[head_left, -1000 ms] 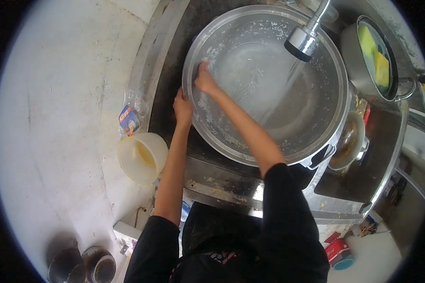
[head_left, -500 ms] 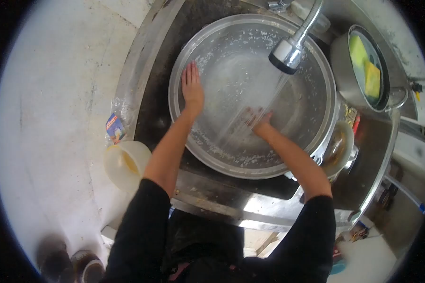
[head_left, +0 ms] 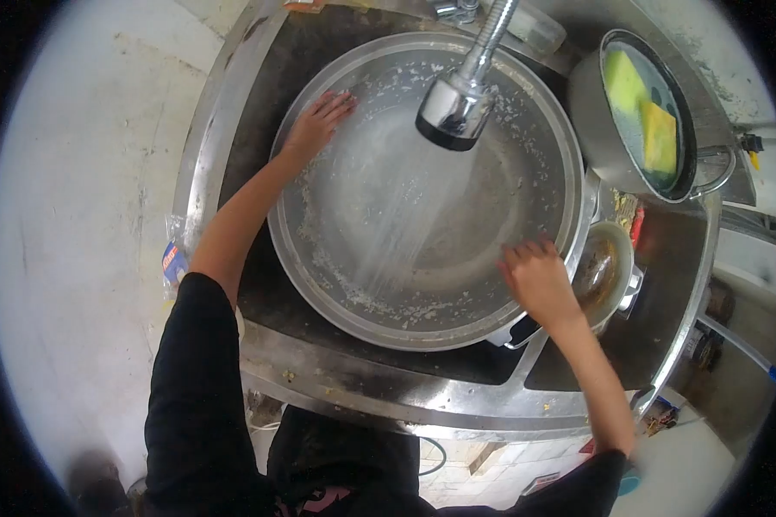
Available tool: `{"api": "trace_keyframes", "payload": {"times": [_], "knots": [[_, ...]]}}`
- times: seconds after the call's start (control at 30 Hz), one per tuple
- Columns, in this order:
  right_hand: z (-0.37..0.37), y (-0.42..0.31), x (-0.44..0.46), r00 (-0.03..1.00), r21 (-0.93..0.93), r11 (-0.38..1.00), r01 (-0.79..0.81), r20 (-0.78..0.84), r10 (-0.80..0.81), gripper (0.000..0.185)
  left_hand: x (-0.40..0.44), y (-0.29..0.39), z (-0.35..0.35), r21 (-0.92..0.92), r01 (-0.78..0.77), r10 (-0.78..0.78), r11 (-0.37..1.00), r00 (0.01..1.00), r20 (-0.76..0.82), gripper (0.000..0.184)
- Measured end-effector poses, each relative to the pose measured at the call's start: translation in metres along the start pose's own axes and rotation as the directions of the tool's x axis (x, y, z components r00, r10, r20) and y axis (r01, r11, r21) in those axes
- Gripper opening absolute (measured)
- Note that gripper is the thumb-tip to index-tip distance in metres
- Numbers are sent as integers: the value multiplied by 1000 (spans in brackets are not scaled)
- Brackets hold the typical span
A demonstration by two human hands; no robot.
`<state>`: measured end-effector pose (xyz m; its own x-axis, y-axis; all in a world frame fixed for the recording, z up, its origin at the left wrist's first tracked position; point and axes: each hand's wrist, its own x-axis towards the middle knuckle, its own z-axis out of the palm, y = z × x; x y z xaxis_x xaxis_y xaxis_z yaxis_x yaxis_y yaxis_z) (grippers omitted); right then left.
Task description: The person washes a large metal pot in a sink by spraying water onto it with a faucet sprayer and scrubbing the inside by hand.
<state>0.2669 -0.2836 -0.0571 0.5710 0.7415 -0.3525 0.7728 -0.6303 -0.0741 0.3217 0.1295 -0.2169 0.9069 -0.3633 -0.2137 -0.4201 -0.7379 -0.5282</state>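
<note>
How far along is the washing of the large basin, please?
Done: the middle of the basin's floor looks mostly free of white bits. In hand: the faucet sprays into it, with the left hand at its rim and the right hand by the near right side. Left, probably: the bits around the wall need rinsing off.

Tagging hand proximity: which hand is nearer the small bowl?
Right. The right hand is at the near-right rim of the basin, beside the small bowl; the left hand is across, by its far-left rim.
</note>
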Motion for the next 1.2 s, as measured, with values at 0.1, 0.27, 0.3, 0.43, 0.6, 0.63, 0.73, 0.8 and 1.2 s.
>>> {"api": "trace_keyframes", "payload": {"times": [0.1,0.27,0.3,0.43,0.6,0.63,0.73,0.8,1.2], "knots": [[-8,-5,6,964,206,978,27,-263,28,17,24,8,19,59,78,-68,995,985,-158,71],[-5,-4,2,931,308,950,40,-357,76,20,89,12,5,317,-9,76,948,978,-197,48],[-6,-4,2,939,329,944,20,-330,96,15,106,9,4,68,-77,91,995,970,-227,35],[-5,-4,2,939,371,928,-10,-314,136,13,155,40,-26,4,-156,146,988,914,-379,53],[10,-6,0,930,380,925,-7,-338,145,16,172,73,-29,43,-356,340,933,841,-420,72],[12,-7,-2,913,379,924,50,-391,111,21,168,80,-23,41,-361,342,932,837,-427,72],[7,-7,-3,928,366,929,53,-363,90,21,147,80,1,-319,-449,284,835,847,-450,72],[6,-9,-4,930,382,923,35,-352,110,20,138,70,5,-554,-96,-167,827,899,-404,72],[12,-13,-1,964,265,956,-123,-196,178,14,122,193,-17,-908,76,-362,411,928,-86,64]]}}
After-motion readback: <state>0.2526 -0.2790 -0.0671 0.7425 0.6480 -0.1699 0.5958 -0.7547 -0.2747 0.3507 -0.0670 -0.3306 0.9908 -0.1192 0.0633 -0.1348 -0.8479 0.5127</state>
